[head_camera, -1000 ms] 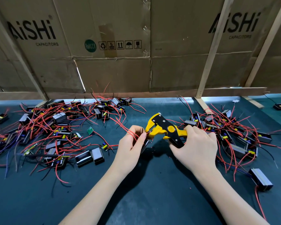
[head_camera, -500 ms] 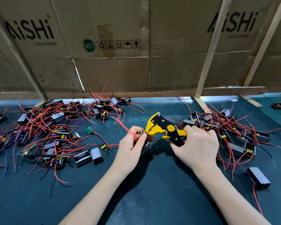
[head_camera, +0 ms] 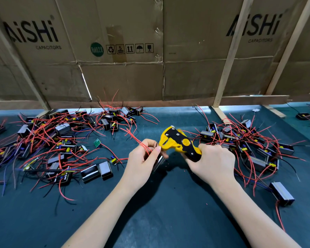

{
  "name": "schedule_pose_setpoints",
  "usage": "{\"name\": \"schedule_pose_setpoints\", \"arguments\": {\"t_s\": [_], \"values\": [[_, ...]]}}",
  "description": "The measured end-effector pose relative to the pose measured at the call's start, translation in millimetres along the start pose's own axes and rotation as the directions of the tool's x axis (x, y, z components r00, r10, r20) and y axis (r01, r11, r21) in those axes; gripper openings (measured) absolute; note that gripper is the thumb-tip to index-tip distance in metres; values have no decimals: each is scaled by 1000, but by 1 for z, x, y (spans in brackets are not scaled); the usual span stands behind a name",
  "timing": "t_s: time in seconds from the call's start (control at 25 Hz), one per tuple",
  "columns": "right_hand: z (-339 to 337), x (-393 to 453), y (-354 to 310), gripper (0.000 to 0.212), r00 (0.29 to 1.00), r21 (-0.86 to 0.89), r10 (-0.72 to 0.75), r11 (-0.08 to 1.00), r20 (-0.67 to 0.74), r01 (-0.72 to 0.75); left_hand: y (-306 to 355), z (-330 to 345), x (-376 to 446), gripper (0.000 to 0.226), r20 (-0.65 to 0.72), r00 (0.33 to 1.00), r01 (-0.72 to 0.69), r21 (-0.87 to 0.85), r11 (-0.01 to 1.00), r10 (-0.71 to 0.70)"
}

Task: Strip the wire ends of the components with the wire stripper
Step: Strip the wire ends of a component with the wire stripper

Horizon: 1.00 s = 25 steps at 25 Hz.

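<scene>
My right hand (head_camera: 211, 161) grips the handles of a yellow and black wire stripper (head_camera: 177, 142), whose jaws point left at mid-table. My left hand (head_camera: 143, 160) holds a small black component (head_camera: 158, 162) with thin red wires (head_camera: 135, 138), and its thumb and fingers pinch the wires right at the stripper's jaws. The wire tip at the jaws is hidden by my fingers. A large pile of similar components (head_camera: 61, 144) with red, black and blue leads lies to the left. Another pile of such components (head_camera: 249, 145) lies to the right.
The table (head_camera: 168, 221) has a dark green mat. A wall of cardboard boxes (head_camera: 150, 59) with wooden slats (head_camera: 229, 56) closes the back. A lone component (head_camera: 281, 194) lies at the right front, and one more (head_camera: 302, 115) sits at the far right.
The stripper and my two hands have stayed together at mid-table, with only a slight shift; the left fingers have adjusted their pinch on the red wires at the jaws.
</scene>
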State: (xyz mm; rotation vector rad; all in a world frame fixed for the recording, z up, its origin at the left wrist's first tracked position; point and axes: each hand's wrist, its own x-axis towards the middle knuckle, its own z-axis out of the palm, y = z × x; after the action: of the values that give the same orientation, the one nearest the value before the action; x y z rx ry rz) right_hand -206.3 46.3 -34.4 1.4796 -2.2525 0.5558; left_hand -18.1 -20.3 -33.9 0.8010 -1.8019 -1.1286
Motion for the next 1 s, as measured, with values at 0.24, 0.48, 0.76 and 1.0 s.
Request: {"name": "schedule_pose_setpoints", "arguments": {"t_s": [0.24,0.48,0.76,1.0], "values": [[1,-5,2,53,999,70,46,997,-26,-44,2,0,-2,12,11,1000,-15,10,1000,15],[5,-1,15,54,985,86,137,988,-101,-128,-1,-4,2,16,26,997,70,-50,996,-68],[8,-1,5,54,993,26,-10,1000,-120,13,1,-3,1,18,20,998,57,-37,998,-56],[7,-3,1,53,988,19,-57,998,-142,60,-1,-4,2,21,-8,998,66,-33,997,-66]]}}
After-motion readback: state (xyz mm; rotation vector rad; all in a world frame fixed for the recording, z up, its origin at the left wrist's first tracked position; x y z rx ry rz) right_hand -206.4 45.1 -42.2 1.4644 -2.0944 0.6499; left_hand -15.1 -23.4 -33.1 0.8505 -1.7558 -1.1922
